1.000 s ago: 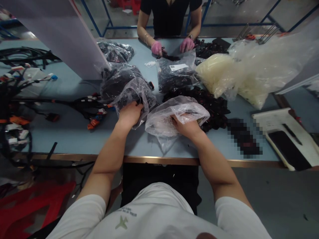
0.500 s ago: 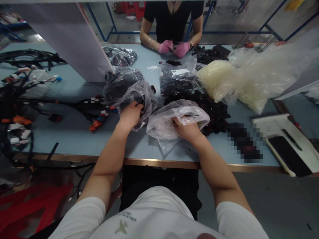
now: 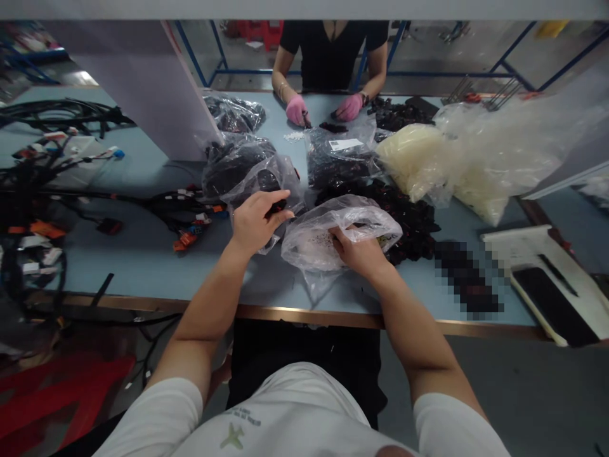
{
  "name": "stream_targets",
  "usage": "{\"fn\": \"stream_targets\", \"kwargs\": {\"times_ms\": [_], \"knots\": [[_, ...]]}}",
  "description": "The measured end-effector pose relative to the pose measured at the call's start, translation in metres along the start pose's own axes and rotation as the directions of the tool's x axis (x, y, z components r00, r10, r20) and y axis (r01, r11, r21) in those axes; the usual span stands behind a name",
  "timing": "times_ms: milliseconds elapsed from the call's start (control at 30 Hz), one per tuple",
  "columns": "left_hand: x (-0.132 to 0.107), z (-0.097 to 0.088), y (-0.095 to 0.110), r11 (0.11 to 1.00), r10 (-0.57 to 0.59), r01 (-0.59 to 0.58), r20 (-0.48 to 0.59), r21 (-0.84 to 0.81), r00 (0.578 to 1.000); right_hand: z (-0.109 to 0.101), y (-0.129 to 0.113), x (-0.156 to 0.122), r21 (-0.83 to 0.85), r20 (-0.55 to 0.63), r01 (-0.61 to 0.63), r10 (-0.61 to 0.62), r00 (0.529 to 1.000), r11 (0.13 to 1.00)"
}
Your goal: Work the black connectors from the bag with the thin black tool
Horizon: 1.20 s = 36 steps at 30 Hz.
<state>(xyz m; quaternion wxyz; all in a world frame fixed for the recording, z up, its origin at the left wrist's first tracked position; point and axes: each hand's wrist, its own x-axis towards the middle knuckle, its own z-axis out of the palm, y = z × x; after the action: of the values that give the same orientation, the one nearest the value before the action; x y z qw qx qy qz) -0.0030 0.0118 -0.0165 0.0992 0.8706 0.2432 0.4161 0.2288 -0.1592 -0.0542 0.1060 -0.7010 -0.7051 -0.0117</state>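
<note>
The open clear plastic bag with small pale pieces in it (image 3: pixel 314 247) lies around the fingers of the right hand (image 3: pixel 359 254), which reaches in at its mouth; whether those fingers are closed on anything I cannot tell. The left hand (image 3: pixel 254 225) is at the near side of a second clear plastic bag, crumpled and open (image 3: pixel 269 168), its index finger and thumb apart with a small dark piece (image 3: pixel 278 206) showing between them (held or merely behind, I cannot tell). Just beyond the right hand spreads a heap of small black parts (image 3: pixel 419 235); farther beyond lies a clear bag of black parts with a white label (image 3: pixel 333 162). Left of the left hand, black wiring with orange and white connectors (image 3: pixel 178 212) lies on the pale blue counter (image 3: pixel 143 260). Well beyond both hands, a co-worker's pink-gloved hands (image 3: pixel 297 110) hold dark items.
</note>
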Motion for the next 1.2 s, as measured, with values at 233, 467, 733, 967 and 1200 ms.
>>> {"fn": "stream_targets", "kwargs": {"times_ms": [233,467,733,967,1200], "knots": [[0.004,-0.011,0.007,0.973,-0.035,0.065,0.137,-0.219,0.990,0.008,0.003,-0.002,0.026,-0.065,0.050,-0.048,0.997,0.998],[-0.004,-0.007,0.015,0.847,-0.184,0.302,0.291,-0.438,0.939,0.011,0.004,-0.005,0.034,-0.113,0.087,-0.083,0.990,0.996],[-0.005,0.002,0.024,0.880,-0.055,0.206,0.341,-0.427,0.938,0.003,0.000,-0.008,0.226,-0.229,0.159,-0.106,0.968,0.961],[-0.009,0.006,0.031,0.913,-0.090,0.214,0.340,-0.348,0.936,-0.003,-0.004,-0.009,0.275,-0.228,0.085,-0.021,0.973,0.958],[-0.009,0.009,0.032,0.918,0.050,0.060,0.266,-0.393,0.963,0.008,0.001,-0.002,0.078,-0.072,0.009,-0.003,0.997,0.997]]}}
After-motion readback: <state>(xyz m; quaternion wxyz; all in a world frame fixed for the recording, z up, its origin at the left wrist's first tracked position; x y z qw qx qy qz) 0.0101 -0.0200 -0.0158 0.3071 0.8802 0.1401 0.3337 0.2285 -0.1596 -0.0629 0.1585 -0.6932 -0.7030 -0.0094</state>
